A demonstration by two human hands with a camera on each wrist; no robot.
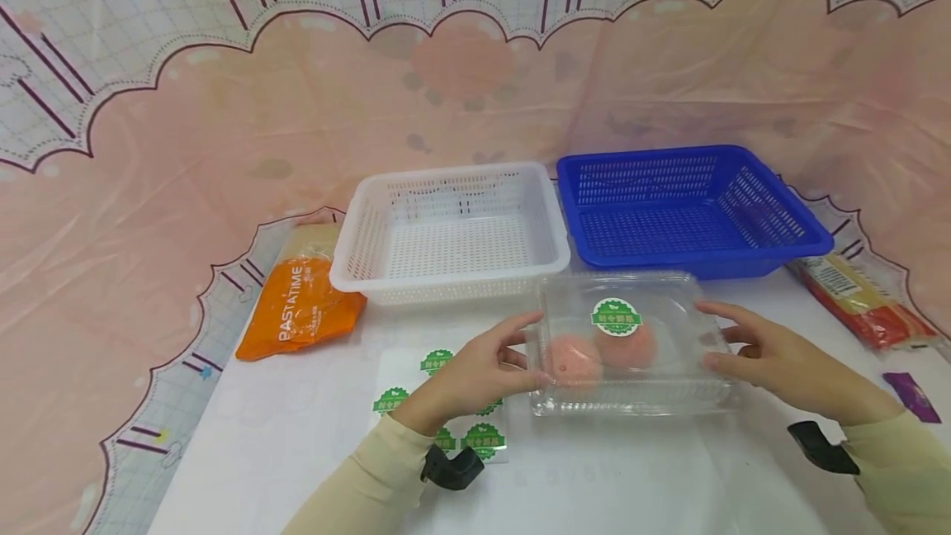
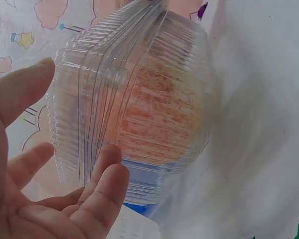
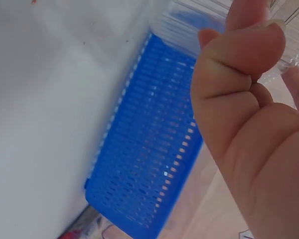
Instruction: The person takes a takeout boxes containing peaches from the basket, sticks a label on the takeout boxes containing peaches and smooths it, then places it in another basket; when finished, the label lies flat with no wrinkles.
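A clear plastic clamshell box (image 1: 669,353) is held between both hands above the white table, its lid shut. Two round, speckled orange-pink fruits (image 1: 574,360) show inside it, and a round green-and-white sticker (image 1: 616,317) is on the lid. At the box's left end, my left hand (image 1: 483,362) holds the side with thumb and fingertips; the fruit (image 2: 159,117) is close behind that wall. My right hand (image 1: 780,357) grips the right end, thumb (image 3: 254,50) and fingers bent at the rim. Under the left wrist lies a sheet of green stickers (image 1: 483,438), partly hidden.
Behind the box stand a white basket (image 1: 449,283) and a blue basket (image 1: 698,258). An orange pasta bag (image 1: 297,304) lies at the left. On the right are a red-and-yellow packet (image 1: 862,300) and a small purple wrapper (image 1: 912,397).
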